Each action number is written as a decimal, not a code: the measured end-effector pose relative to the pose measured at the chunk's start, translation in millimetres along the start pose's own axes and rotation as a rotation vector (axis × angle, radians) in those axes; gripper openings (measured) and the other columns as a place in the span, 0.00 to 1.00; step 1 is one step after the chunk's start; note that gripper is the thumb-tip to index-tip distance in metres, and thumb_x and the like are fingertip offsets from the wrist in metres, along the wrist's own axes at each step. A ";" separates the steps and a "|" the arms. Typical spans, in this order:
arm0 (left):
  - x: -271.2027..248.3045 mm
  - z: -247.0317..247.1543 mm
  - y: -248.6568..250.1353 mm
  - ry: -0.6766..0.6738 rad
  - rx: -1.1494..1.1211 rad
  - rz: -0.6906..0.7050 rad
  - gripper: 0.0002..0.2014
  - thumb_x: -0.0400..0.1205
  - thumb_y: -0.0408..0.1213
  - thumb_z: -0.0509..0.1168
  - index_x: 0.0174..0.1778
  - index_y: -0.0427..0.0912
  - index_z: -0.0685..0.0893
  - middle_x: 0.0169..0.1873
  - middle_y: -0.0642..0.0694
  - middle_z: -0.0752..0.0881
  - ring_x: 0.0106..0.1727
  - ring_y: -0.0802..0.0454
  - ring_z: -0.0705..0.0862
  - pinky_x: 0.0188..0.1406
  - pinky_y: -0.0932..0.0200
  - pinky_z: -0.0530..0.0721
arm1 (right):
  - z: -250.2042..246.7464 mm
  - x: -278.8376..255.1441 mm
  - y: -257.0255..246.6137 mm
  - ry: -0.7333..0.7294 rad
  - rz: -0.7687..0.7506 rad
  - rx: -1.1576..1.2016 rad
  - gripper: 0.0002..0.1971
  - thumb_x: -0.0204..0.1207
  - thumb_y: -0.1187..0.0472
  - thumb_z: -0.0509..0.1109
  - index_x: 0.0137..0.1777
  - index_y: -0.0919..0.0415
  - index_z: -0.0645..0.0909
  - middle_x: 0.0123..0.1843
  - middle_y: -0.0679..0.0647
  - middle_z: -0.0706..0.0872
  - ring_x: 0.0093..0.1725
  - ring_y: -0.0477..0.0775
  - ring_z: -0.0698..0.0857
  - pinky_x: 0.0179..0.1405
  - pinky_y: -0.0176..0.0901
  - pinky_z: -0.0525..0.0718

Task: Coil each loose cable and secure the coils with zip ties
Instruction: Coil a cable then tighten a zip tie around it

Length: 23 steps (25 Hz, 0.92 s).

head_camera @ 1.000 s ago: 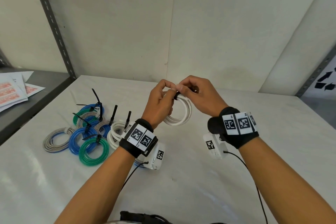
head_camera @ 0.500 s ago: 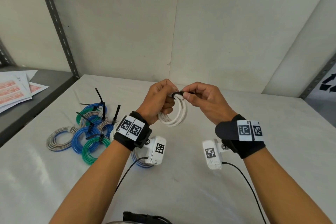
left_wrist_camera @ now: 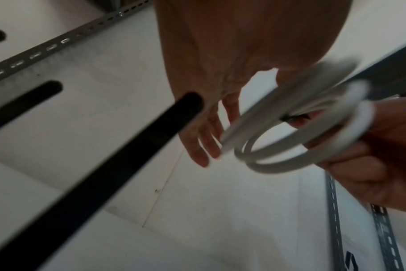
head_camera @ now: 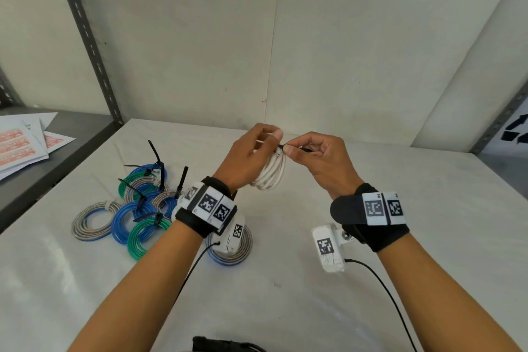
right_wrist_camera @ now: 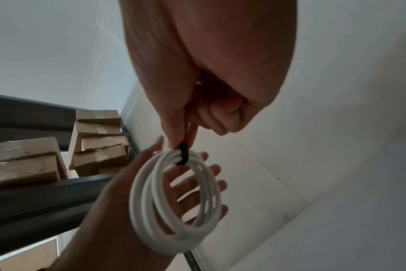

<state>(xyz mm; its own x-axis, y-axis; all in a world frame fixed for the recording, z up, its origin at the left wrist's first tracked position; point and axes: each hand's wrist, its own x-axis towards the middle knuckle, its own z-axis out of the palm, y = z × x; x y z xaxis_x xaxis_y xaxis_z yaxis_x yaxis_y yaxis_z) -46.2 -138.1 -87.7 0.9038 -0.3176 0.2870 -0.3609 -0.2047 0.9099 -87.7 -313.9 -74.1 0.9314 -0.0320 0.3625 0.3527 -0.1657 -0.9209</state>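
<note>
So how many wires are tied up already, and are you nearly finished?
Done: a pile of coloured coils lies on the table, most with black ties; I can't count them exactly. In hand: the left hand steadies a white coil while the right hand pinches a black zip tie looped round it. Left: pulling that tie tight. No loose cables show.

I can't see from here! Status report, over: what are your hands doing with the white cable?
Left hand steadies white coil, fingers spread. Right hand pinches black zip tie looped round it. Nothing in the way.
</note>
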 end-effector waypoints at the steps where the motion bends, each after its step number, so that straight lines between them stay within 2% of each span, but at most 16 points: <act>1: -3.6 2.9 -3.5 0.037 0.090 0.041 0.24 0.82 0.62 0.63 0.68 0.51 0.80 0.60 0.54 0.84 0.59 0.63 0.83 0.55 0.65 0.79 | -0.6 3.0 2.6 0.055 0.010 -0.010 0.06 0.74 0.70 0.79 0.49 0.73 0.88 0.42 0.57 0.92 0.43 0.46 0.90 0.48 0.35 0.86; 2: -6.9 5.7 -6.5 0.069 0.169 0.095 0.29 0.79 0.66 0.65 0.71 0.53 0.79 0.64 0.56 0.81 0.65 0.64 0.80 0.61 0.65 0.79 | -1.4 5.8 5.0 0.111 0.019 -0.023 0.05 0.74 0.70 0.79 0.47 0.72 0.89 0.42 0.57 0.92 0.42 0.46 0.91 0.48 0.36 0.86; 3: -9.8 8.4 -9.0 0.083 0.226 0.142 0.30 0.77 0.65 0.70 0.71 0.52 0.80 0.63 0.56 0.83 0.65 0.63 0.81 0.63 0.64 0.80 | -1.6 8.6 6.2 0.155 0.018 -0.037 0.04 0.74 0.71 0.79 0.46 0.71 0.89 0.41 0.57 0.92 0.42 0.46 0.91 0.47 0.36 0.86; 5: -10.1 14.2 -14.0 0.061 0.281 0.150 0.25 0.78 0.54 0.75 0.68 0.48 0.83 0.54 0.52 0.90 0.55 0.59 0.88 0.60 0.56 0.86 | 0.2 14.0 9.9 0.226 0.023 -0.056 0.02 0.74 0.72 0.79 0.44 0.71 0.89 0.40 0.56 0.92 0.40 0.45 0.91 0.45 0.34 0.86; 6: -8.8 16.6 -14.4 0.058 0.305 0.142 0.22 0.80 0.49 0.75 0.67 0.45 0.85 0.50 0.50 0.92 0.50 0.55 0.90 0.58 0.51 0.88 | 2.5 16.1 11.4 0.249 0.030 -0.063 0.02 0.74 0.72 0.78 0.44 0.70 0.89 0.39 0.56 0.92 0.39 0.45 0.90 0.44 0.33 0.86; 8: -6.9 18.9 -14.3 0.074 0.338 0.141 0.18 0.83 0.42 0.72 0.68 0.43 0.85 0.51 0.46 0.93 0.48 0.51 0.91 0.55 0.47 0.90 | 7.9 18.4 14.4 0.267 0.044 -0.077 0.02 0.74 0.70 0.79 0.44 0.68 0.89 0.39 0.56 0.92 0.39 0.46 0.90 0.44 0.33 0.86; 10: -6.4 15.5 -11.2 0.086 0.305 0.124 0.16 0.84 0.39 0.72 0.67 0.43 0.86 0.53 0.45 0.92 0.48 0.52 0.92 0.54 0.52 0.90 | 5.8 16.9 12.0 0.238 0.051 -0.125 0.05 0.77 0.62 0.78 0.47 0.65 0.90 0.42 0.54 0.92 0.41 0.46 0.90 0.46 0.35 0.85; 12: -7.9 4.0 -7.6 0.100 0.188 0.061 0.14 0.84 0.36 0.71 0.65 0.41 0.87 0.50 0.42 0.93 0.45 0.50 0.92 0.49 0.54 0.92 | -2.3 13.0 8.4 0.177 0.109 -0.179 0.15 0.82 0.47 0.72 0.52 0.59 0.90 0.43 0.47 0.92 0.40 0.41 0.88 0.44 0.36 0.82; 14: -11.2 -9.8 -3.4 0.020 -0.100 -0.060 0.11 0.86 0.33 0.69 0.64 0.36 0.87 0.46 0.38 0.93 0.45 0.44 0.93 0.48 0.49 0.93 | -10.2 8.1 5.4 0.116 0.294 -0.049 0.27 0.83 0.33 0.59 0.58 0.54 0.89 0.49 0.48 0.92 0.43 0.45 0.89 0.44 0.42 0.85; 15: -13.7 -15.4 -1.5 -0.059 -0.238 -0.120 0.11 0.87 0.32 0.67 0.63 0.34 0.86 0.47 0.36 0.92 0.46 0.43 0.93 0.48 0.49 0.92 | -12.1 5.2 5.2 0.059 0.383 0.034 0.31 0.83 0.31 0.55 0.59 0.53 0.88 0.50 0.51 0.93 0.45 0.49 0.90 0.45 0.45 0.88; 16: -15.7 -20.2 -1.1 -0.129 -0.315 -0.168 0.11 0.87 0.32 0.65 0.63 0.33 0.86 0.48 0.36 0.92 0.47 0.43 0.92 0.48 0.50 0.92 | -11.2 2.5 6.3 -0.008 0.412 0.062 0.30 0.84 0.32 0.55 0.59 0.55 0.88 0.50 0.53 0.94 0.44 0.51 0.91 0.43 0.46 0.89; 18: -17.3 -27.3 -2.2 -0.209 -0.299 -0.220 0.12 0.88 0.33 0.64 0.63 0.31 0.85 0.48 0.37 0.92 0.48 0.45 0.92 0.49 0.52 0.91 | -5.0 1.6 12.5 -0.088 0.324 -0.047 0.18 0.86 0.47 0.66 0.58 0.61 0.88 0.45 0.57 0.94 0.39 0.51 0.91 0.38 0.47 0.88; 20: -15.5 -34.1 -6.2 -0.201 -0.150 -0.263 0.12 0.87 0.34 0.67 0.62 0.30 0.87 0.47 0.37 0.92 0.47 0.46 0.91 0.49 0.53 0.92 | 3.4 1.3 17.6 -0.108 0.312 -0.097 0.11 0.83 0.58 0.73 0.58 0.66 0.86 0.41 0.61 0.93 0.34 0.52 0.90 0.35 0.46 0.88; 23: -7.4 -38.9 -11.7 -0.163 0.186 -0.338 0.15 0.80 0.36 0.77 0.58 0.32 0.88 0.44 0.36 0.92 0.43 0.44 0.93 0.46 0.55 0.93 | 12.6 -0.5 30.4 -0.155 0.447 -0.069 0.14 0.79 0.60 0.77 0.62 0.63 0.81 0.41 0.66 0.92 0.32 0.56 0.90 0.34 0.46 0.91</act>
<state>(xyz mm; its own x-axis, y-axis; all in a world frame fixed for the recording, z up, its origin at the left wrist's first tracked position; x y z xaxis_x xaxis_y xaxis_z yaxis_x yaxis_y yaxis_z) -39.7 -97.4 -88.7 0.9355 -0.3433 -0.0833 -0.0993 -0.4818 0.8707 -76.3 -306.4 -104.2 0.9947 0.0316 -0.0977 -0.0876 -0.2346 -0.9681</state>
